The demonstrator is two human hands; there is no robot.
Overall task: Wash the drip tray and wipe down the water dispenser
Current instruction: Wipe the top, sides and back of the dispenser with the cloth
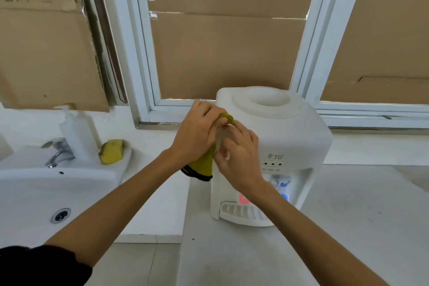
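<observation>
Holding one yellow-green cloth point(204, 165) at centre frame, your two hands meet in front of the water dispenser point(285, 132).

Your left hand point(197, 132) has its grip curled round the cloth; your right hand point(239, 160) pinches something pale beside it, too blurred to name. Your right wrist hides part of the taps and the drip tray point(239, 212), which sits in the dispenser's base on the worktop point(348, 216). At left you have one sink point(34, 193), one faucet point(58, 151), one yellow sponge point(111, 151), and one washed-out pump bottle point(74, 132).
</observation>
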